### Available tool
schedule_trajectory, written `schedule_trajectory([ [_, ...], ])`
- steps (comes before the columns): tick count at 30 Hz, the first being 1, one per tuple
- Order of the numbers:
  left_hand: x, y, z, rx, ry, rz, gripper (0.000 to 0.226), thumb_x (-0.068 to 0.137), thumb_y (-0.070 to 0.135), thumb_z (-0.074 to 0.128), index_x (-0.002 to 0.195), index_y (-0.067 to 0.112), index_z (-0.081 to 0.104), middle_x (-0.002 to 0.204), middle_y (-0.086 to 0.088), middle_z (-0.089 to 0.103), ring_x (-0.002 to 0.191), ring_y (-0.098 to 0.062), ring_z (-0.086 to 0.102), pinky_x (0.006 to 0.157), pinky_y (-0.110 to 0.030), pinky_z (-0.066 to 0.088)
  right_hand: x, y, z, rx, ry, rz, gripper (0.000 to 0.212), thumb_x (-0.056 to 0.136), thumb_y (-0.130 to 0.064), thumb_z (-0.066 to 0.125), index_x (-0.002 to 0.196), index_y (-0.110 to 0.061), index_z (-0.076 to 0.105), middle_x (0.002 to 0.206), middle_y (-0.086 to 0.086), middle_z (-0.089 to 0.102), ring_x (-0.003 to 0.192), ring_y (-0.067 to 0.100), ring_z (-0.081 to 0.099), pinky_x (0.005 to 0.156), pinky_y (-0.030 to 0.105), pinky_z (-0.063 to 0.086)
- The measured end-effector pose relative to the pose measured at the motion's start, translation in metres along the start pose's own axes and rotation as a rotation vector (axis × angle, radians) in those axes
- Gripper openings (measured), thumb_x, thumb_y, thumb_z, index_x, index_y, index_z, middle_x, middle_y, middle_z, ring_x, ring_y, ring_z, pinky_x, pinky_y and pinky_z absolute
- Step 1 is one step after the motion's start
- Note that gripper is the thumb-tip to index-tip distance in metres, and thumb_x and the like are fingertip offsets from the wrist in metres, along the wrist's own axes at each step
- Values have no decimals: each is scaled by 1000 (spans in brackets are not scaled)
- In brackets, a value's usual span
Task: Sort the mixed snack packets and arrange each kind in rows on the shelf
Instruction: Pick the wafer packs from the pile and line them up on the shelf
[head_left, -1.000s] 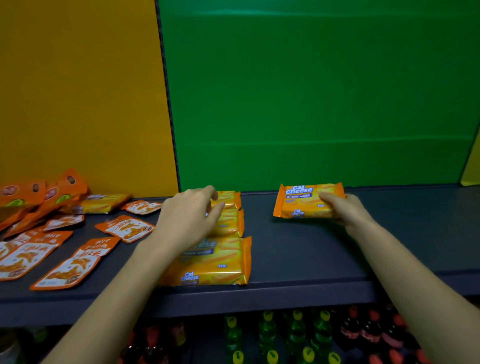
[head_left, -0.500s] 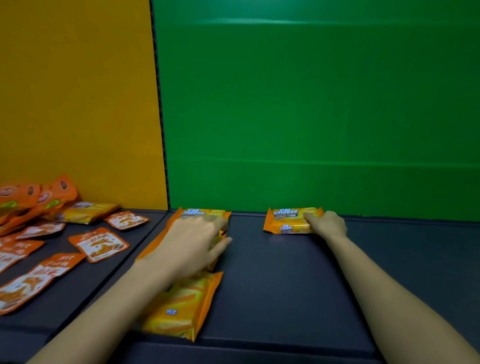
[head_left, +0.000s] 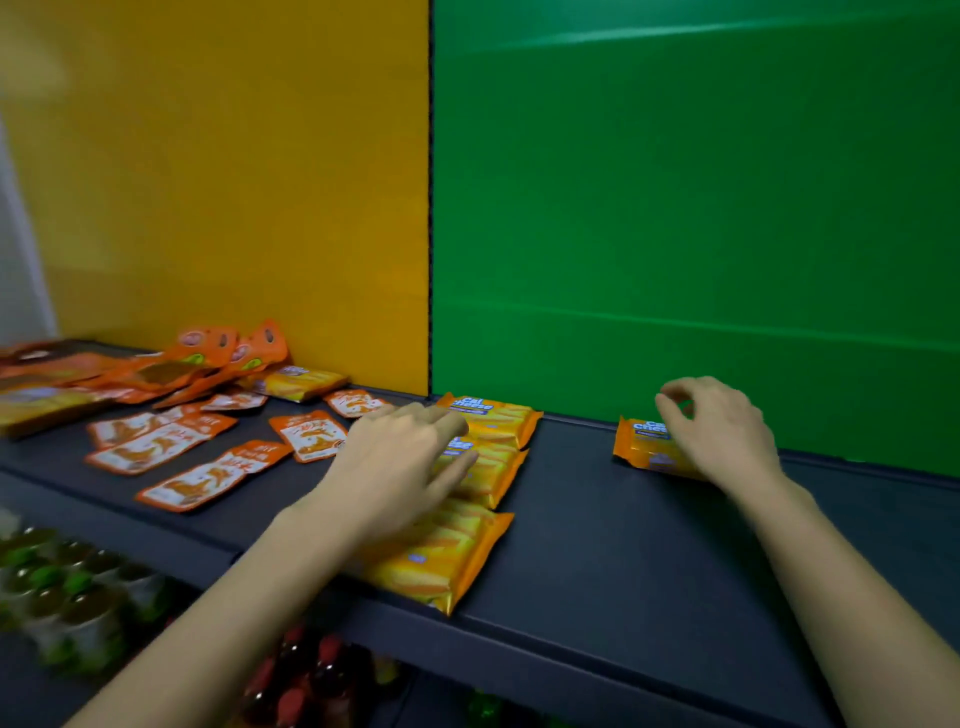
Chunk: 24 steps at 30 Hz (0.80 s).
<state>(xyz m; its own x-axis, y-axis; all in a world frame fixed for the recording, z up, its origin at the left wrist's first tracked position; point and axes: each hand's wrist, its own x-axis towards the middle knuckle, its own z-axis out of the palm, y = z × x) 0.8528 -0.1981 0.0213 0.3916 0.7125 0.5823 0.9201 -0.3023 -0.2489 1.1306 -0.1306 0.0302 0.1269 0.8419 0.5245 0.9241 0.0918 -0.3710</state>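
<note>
1. Okay, head view: my right hand (head_left: 722, 431) hovers at the back of the shelf (head_left: 597, 530). Its fingers are loosely curled and pinch nothing; green shows through the gap.
2. The lone Cal Cheese packet (head_left: 641, 447) lies flat just under and left of that palm, its long axis running left-right along the green panel (head_left: 675, 208). The heel of my hand hides its right end, so I can't tell if they touch.
3. My left hand (head_left: 400, 462) lies flat with straight fingers on the column of three matching packets (head_left: 493, 467). They're laid front to back, well apart from the lone one.
4. Another yellow packet (head_left: 296, 382) waits in the mixed heap beyond the column, so I judge the left hand is nearer.
5. The packets are glossy, puffy film rectangles, and the orange sachets (head_left: 208, 478) are thin and flat. Both probably slide easily on the matte dark shelf.
</note>
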Motion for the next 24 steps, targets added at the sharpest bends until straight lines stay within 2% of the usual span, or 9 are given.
schedule_trajectory([
  [4, -38, -33, -21, 41, -38, -126, 39, 83, 44, 37, 83, 19, 67, 73, 0, 70, 65, -25, 68, 53, -26, 50, -29, -64, -7, 50, -69, -269, 27, 91, -37, 49, 111, -25, 63, 116, -3, 64, 107, 26, 58, 86, 36, 45],
  [8, -87, -67, -45, 42, -17, -266, 43, 85, 44, 35, 86, 17, 68, 78, -3, 72, 70, -27, 69, 54, -32, 52, -61, -123, -8, 158, -117, -443, 24, 91, -39, 49, 108, -30, 63, 111, -10, 65, 103, 21, 60, 86, 36, 49],
  [12, -139, -105, -59, 79, -10, -397, 40, 84, 48, 32, 84, 24, 63, 79, 3, 70, 73, -23, 69, 49, -27, 47, -90, -175, 5, 214, -179, -569, 25, 91, -40, 48, 109, -31, 63, 112, -14, 65, 105, 14, 59, 84, 31, 47],
  [19, -228, -188, -71, 154, -60, -465, 40, 82, 49, 34, 79, 23, 64, 70, 7, 68, 60, -19, 68, 37, -24, 39, -137, -259, 51, 214, -223, -619, 25, 90, -40, 48, 109, -30, 60, 111, -11, 64, 107, 16, 59, 84, 37, 49],
  [24, -285, -248, -72, 91, -82, -480, 47, 83, 55, 26, 84, 26, 63, 74, 9, 67, 64, -15, 67, 44, -26, 45, -170, -311, 78, 206, -248, -543, 27, 93, -42, 44, 113, -34, 58, 119, -17, 60, 113, 10, 55, 82, 31, 46],
])
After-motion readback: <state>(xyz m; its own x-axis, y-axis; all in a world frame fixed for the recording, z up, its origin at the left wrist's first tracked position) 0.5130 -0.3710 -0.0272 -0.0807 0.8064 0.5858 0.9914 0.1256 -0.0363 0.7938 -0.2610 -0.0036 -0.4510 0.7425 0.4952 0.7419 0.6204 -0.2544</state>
